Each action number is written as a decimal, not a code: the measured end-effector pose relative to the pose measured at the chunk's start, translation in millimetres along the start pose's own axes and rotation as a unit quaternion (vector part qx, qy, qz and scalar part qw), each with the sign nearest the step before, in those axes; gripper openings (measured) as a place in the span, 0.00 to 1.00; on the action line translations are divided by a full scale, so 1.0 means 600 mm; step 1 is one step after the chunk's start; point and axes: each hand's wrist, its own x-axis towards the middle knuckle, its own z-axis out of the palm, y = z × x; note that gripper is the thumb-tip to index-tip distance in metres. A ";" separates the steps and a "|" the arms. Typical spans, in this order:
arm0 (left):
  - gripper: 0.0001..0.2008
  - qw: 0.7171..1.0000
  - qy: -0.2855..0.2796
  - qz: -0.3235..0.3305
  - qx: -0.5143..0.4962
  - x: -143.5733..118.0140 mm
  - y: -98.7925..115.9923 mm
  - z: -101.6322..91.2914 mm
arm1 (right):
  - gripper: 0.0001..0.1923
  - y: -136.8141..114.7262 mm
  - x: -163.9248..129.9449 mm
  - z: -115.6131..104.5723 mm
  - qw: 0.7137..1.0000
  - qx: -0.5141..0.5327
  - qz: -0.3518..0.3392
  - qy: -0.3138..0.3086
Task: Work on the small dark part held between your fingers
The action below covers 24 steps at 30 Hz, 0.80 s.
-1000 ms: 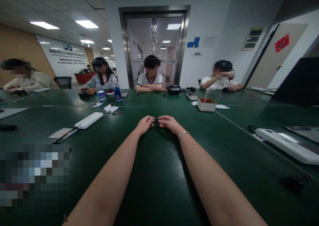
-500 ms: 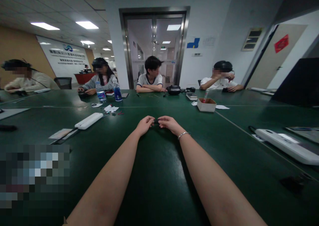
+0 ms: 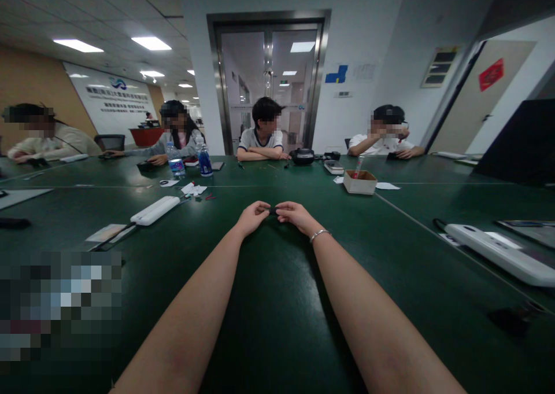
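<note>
Outstretched, the left hand (image 3: 252,216) and right hand (image 3: 295,214) meet fingertip to fingertip, each grip pinched shut on one end of a small dark object (image 3: 272,210), seemingly to steady it just above the desk (image 3: 277,324).

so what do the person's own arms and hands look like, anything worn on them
Both forearms are bare, with no sleeves in view. The right hand has a thin silver bracelet at the wrist. The left hand shows no gloves, watch or bracelet. Whether any rings are worn is too small to tell.
</note>
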 end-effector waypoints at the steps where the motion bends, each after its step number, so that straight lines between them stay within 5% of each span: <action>1: 0.13 1.000 0.004 0.001 0.007 -0.001 0.002 -0.001 | 0.08 0.000 0.000 0.000 1.000 0.002 0.000 0.001; 24: 0.13 0.999 -0.009 -0.044 -0.017 0.003 0.004 0.004 | 0.08 0.005 0.005 -0.003 1.000 0.007 -0.002 -0.008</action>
